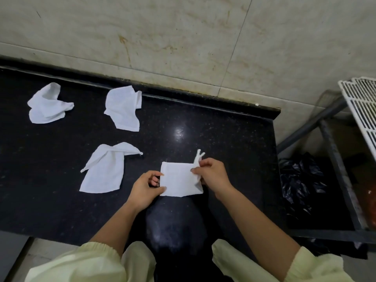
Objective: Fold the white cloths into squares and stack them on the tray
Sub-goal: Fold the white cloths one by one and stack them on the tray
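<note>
1. White cloths: four, all on the black tabletop (203, 129). Three lie loose and unfolded: far-left cloth (48, 103), rear cloth (124, 108), near cloth (105, 169).
2. The fourth, the folded cloth (179, 179), is roughly square and lies between the two hands.
3. Left hand (145, 188) pinches its left edge. Right hand (211, 174) pinches its right edge, where a corner tuft sticks up.
4. At right: white grid rack (362, 102), cut off by the frame; black plastic bag (301, 180) below, partly hidden.
</note>
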### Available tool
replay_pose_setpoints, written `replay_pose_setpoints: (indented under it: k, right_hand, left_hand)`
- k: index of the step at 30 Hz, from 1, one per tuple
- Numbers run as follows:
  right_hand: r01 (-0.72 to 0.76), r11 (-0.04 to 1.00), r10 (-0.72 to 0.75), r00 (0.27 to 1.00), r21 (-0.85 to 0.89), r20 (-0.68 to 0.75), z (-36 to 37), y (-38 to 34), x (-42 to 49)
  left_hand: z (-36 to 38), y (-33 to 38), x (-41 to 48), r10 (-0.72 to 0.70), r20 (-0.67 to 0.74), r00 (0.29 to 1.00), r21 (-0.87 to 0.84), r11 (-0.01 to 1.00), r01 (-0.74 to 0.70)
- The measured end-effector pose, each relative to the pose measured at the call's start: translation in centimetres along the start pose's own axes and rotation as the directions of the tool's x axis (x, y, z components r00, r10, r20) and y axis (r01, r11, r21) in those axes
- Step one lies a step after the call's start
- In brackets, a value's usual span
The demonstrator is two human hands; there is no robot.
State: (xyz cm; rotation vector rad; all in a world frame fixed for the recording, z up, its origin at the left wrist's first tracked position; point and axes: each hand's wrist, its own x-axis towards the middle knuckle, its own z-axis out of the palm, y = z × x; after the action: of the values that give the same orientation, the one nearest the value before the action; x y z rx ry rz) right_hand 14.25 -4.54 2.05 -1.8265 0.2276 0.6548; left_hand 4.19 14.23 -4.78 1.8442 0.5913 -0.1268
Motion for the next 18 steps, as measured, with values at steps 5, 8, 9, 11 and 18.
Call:
replay_pose_setpoints:
  k: [5,8,9,11,18]
  right_hand:
    - [0.001,0.968,0.018,0.997,-0.252,0.072,4.4,0.3,1.0]
    - [-0.022,0.962,0.051,0.994,-0.272,0.100,6.2,0.8,1.5]
    - [-0.031,0.961,0.062,0.993,-0.275,0.105,6.6,0.9,1.7]
    - [-0.040,0.955,0.074,0.992,-0.295,0.106,7.2,1.1,1.9]
    - [-0.090,0.962,0.130,0.981,-0.259,0.142,8.1,1.3,1.6]
  left_hand:
    - [0.0,0.1,-0.1,0.004,-0.009,1.000,-0.007,1.000,-0.004]
    - [-0.1,0.1,-0.1,0.012,-0.011,1.000,-0.012,1.000,-0.012]
    - [-0.2,0.1,-0.1,0.013,-0.010,1.000,-0.015,1.000,-0.013]
    - [-0.3,0.1,0.0,0.013,-0.006,1.000,-0.015,1.000,-0.013]
    - [-0.6,0.0,0.4,-0.043,0.005,0.999,-0.047,0.998,0.043]
